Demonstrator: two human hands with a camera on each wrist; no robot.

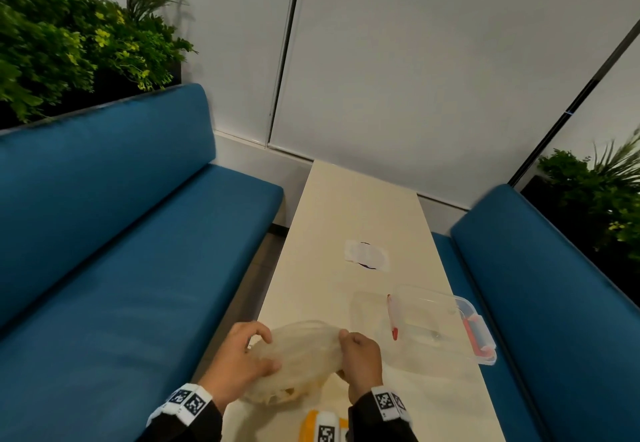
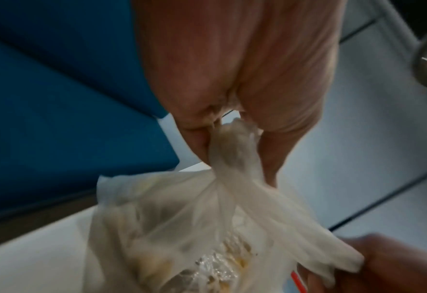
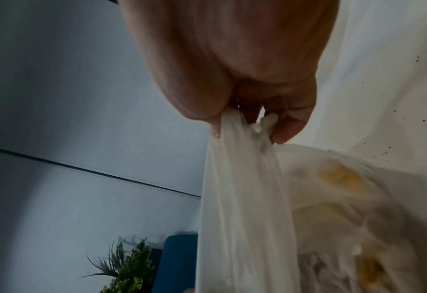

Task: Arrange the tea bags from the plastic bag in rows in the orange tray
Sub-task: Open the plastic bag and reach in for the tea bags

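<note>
Translucent whitish plastic bag (image 1: 300,358), crumpled, at 6 o'clock on the worktop (image 1: 349,206), gripped at opposite edges by left hand (image 1: 239,360) and right hand (image 1: 362,360); yellowish contents blurred, orange tray (image 1: 309,424) cut off.

Left hand (image 1: 242,355) and right hand (image 1: 360,358) both pinch gathered plastic bag (image 1: 304,351) film, one at each end, fingers curled, wrists at its near side.

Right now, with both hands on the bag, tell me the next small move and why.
Probably pull the two grips apart to open the plastic bag. The left hand and right hand each pinch a bunched part of its film, and the yellowish tea bags still sit inside, so none can be reached yet.
</note>
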